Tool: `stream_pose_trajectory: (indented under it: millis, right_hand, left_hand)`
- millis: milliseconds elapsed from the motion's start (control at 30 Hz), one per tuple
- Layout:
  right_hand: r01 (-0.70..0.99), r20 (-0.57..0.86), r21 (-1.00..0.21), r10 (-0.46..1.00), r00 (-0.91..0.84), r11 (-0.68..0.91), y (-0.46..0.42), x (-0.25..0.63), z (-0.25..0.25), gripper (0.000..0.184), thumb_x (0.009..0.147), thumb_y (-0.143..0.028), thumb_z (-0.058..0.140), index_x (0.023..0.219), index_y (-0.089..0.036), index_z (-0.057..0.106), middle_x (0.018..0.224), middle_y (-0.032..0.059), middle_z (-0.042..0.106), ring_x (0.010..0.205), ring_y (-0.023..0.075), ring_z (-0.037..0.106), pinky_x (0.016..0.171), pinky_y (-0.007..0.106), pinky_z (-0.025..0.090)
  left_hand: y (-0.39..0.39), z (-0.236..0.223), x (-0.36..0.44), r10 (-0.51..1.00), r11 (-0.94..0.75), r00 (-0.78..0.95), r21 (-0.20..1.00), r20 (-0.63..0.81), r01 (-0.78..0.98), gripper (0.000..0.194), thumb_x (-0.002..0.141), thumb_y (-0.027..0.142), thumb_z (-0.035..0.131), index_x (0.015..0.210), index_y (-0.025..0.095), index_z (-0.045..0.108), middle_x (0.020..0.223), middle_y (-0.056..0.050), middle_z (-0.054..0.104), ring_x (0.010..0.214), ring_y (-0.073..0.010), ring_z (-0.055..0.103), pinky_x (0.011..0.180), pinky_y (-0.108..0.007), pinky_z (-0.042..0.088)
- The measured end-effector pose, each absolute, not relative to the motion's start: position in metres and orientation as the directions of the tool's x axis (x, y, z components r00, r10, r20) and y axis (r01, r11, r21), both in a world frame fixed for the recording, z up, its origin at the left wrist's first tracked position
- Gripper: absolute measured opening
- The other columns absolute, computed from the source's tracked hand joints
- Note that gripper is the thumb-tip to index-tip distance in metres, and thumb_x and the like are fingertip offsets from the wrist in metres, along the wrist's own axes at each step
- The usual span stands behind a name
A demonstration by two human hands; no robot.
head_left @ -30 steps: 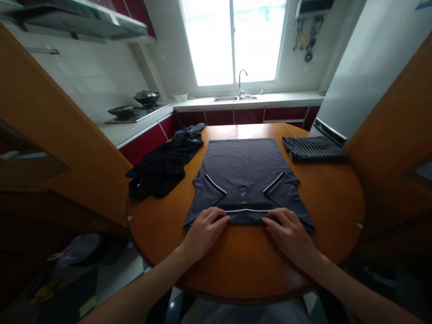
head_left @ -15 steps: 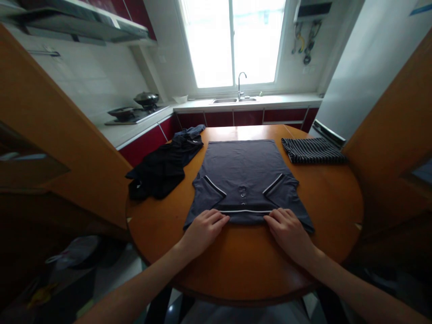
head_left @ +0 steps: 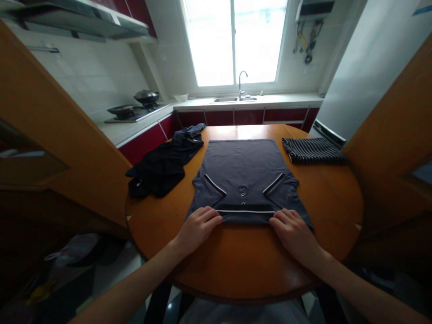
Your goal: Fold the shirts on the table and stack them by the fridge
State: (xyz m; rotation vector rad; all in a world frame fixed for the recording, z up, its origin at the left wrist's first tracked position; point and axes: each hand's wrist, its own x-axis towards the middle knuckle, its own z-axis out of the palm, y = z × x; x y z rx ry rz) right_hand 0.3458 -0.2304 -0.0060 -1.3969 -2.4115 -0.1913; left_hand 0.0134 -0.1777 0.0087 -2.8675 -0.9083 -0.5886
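Observation:
A dark grey polo shirt (head_left: 243, 162) lies spread on the round wooden table, its collar end toward me. Its short sleeves, edged in black and white, are angled inward across the front, and a small button placket shows between them. My left hand (head_left: 200, 227) grips the left end of the dark collar with its white stripe, fingers closed on the cloth. At the collar's right end my right hand (head_left: 292, 229) pinches the fabric in the same way. The collar strip is stretched straight between both hands.
Dark clothes (head_left: 165, 164) lie heaped at the table's left. A folded black-and-white striped cloth (head_left: 313, 150) rests at the right on the wooden table (head_left: 243, 265). Beyond stand a counter with a sink (head_left: 225, 100), a stove with pans (head_left: 146, 96), and a fridge (head_left: 357, 67).
My hands have moved slightly apart along the collar, the left one leftward and the right one rightward. More of the white stripe shows between them. The shirt stays in place.

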Motion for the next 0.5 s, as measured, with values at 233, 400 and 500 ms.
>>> stream_pose_trajectory:
  millis: [233,400,500]
  right_hand:
    - [0.868,0.41,-0.201,0.843,-0.347,0.454,-0.23,0.339,0.004,0.022,0.101,-0.024,0.051,0.087,-0.021,0.068,0.092,0.0066,0.067,0.091,0.0227,0.06,0.084,0.037,0.048]
    - [0.77,0.423,-0.238,0.777,-0.466,0.592,-0.227,0.307,0.01,0.038,0.102,-0.025,0.046,0.137,-0.016,0.056,0.139,0.0128,0.059,0.13,0.0255,0.052,0.109,0.043,0.044]
    - [0.759,0.363,-0.188,0.762,-0.536,0.623,-0.223,0.293,-0.004,0.059,0.1,-0.031,0.049,0.153,-0.01,0.037,0.158,0.0151,0.041,0.148,0.0274,0.034,0.12,0.048,0.034]
  left_hand:
    - [-0.181,0.014,0.018,0.585,-0.802,0.721,0.132,0.371,0.583,0.019,0.103,0.022,0.048,0.106,0.021,0.067,0.113,-0.007,0.068,0.105,-0.02,0.062,0.094,-0.037,0.051]
    - [-0.188,0.011,0.051,0.598,-0.799,0.75,0.134,0.283,0.586,0.047,0.105,0.026,0.041,0.151,0.02,0.04,0.155,-0.011,0.046,0.145,-0.0241,0.039,0.119,-0.046,0.035]
    - [-0.187,0.006,0.065,0.577,-0.817,0.799,0.113,0.168,0.566,0.063,0.105,0.037,0.043,0.16,0.017,0.021,0.163,-0.012,0.031,0.153,-0.0254,0.024,0.123,-0.048,0.025]
